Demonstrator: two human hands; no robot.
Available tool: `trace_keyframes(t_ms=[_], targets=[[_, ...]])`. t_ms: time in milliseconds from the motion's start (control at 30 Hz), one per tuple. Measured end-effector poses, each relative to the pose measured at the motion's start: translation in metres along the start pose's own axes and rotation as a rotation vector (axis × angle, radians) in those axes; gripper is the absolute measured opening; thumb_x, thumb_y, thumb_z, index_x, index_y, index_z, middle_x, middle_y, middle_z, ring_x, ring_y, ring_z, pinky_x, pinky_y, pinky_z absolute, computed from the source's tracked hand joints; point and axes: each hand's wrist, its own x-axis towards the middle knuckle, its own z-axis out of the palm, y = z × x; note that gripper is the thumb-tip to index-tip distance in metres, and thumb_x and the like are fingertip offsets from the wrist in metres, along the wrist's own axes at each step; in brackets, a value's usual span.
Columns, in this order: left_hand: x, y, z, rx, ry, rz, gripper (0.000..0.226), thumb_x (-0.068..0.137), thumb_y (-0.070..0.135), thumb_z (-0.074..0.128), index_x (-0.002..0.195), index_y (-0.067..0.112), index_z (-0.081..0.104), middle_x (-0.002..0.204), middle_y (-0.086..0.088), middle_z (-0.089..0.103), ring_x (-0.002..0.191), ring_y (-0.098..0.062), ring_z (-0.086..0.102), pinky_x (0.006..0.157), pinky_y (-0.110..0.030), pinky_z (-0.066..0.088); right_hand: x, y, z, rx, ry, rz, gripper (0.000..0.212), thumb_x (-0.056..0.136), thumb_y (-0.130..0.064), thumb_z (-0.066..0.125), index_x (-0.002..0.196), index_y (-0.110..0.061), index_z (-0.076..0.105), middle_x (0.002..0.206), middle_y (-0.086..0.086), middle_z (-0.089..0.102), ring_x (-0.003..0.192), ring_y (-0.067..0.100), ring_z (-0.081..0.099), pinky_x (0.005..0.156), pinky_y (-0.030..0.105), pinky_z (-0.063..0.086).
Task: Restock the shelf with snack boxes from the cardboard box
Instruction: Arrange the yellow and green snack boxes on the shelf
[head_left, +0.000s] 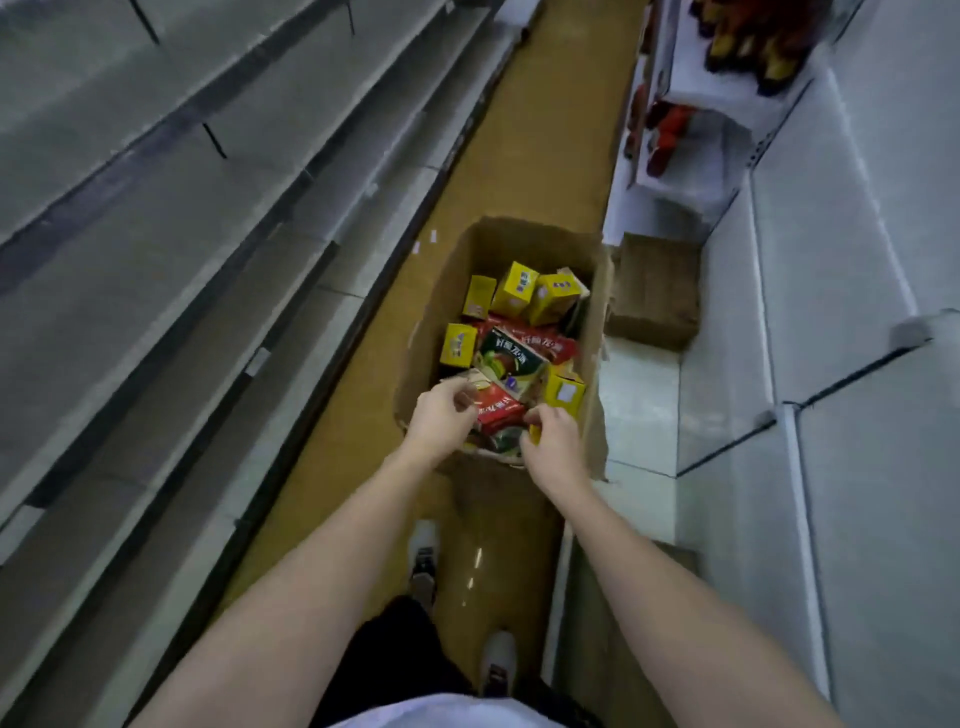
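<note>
1. Head view, hands: both are down in the open brown cardboard box (519, 244) on the yellowish aisle floor (545, 156). Left hand (441, 415) has fingers curled, pinching the edge of a red printed snack box (496, 410) at its near-left side. Right hand (553, 441) also curled, fingertips on something yellow at the box's near-right corner; can't tell if it has a full grip or what exactly it holds.

2. Same view, stock: just beyond the fingers lies a green-and-red printed carton (511, 361), w/ more red packs behind. Small yellow cardboard boxes (517, 288) sit farther off toward the far wall, one more right beside the right-hand fingers (566, 392). Contents jumbled, box approx. well filled.

3. Same view, shelves: grey metal shelving (156, 234) left of the hands shows no snack boxes in the part visible. White shelving (831, 312) on the right is bare nearby; dark red and orange bottles (670, 135) only far up the aisle. A second small brown carton (654, 291) sits on the low ledge right of the box.

4. Progress, my read: early. Nothing visibly shelved, lots left in the box; step in hand = picking up items, lift not yet done.
</note>
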Motion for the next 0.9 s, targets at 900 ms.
trace_keyframes(t_ms=[900], targets=[[0.269,-0.036,0.081,0.401,-0.637,0.148,0.063,0.093,0.002,0.048,0.152,0.013,0.029,0.155,-0.007,0.030,0.132,-0.030,0.045,0.103,-0.045,0.043,0.248,0.006,0.057,-0.359,-0.326,0.302,0.057,0.089,-0.021,0.065,0.140,-0.009,0.042,0.141,0.013,0.046,0.129,0.033,0.046,0.107,0.044,0.040]])
